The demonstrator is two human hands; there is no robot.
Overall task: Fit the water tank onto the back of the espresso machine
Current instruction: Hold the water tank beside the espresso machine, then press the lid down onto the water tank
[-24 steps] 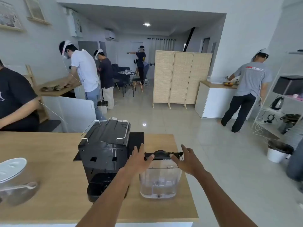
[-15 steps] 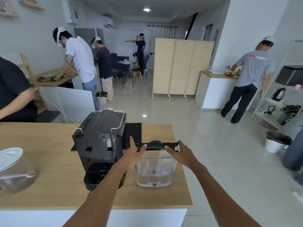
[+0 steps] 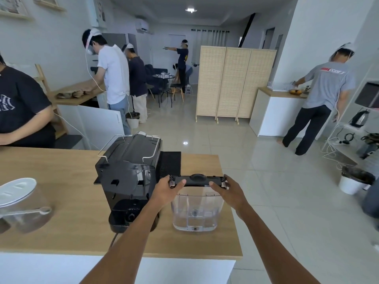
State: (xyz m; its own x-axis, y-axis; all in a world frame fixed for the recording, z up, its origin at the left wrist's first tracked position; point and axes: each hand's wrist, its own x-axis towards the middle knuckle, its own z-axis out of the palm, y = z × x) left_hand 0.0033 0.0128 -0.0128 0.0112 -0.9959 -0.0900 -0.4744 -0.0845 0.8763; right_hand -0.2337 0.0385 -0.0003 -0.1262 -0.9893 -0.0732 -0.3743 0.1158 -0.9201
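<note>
A clear plastic water tank (image 3: 195, 210) with a black lid (image 3: 197, 179) stands on the wooden counter (image 3: 61, 181), just right of the black espresso machine (image 3: 128, 177). The machine's back faces me, with an open recess and a dark socket at its base. My left hand (image 3: 167, 188) grips the lid's left end and my right hand (image 3: 226, 189) grips its right end. The tank holds a little water at the bottom. It is apart from the machine.
A black mat (image 3: 170, 162) lies behind the tank. At the counter's left stands a clear jar with a white lid (image 3: 18, 201). A person in a black shirt (image 3: 20, 107) sits at the far left. The counter's right edge is close beside the tank.
My view has tilted down and pulled back a little. Both hands stay on the tank's lid; the tank keeps its place beside the machine.
</note>
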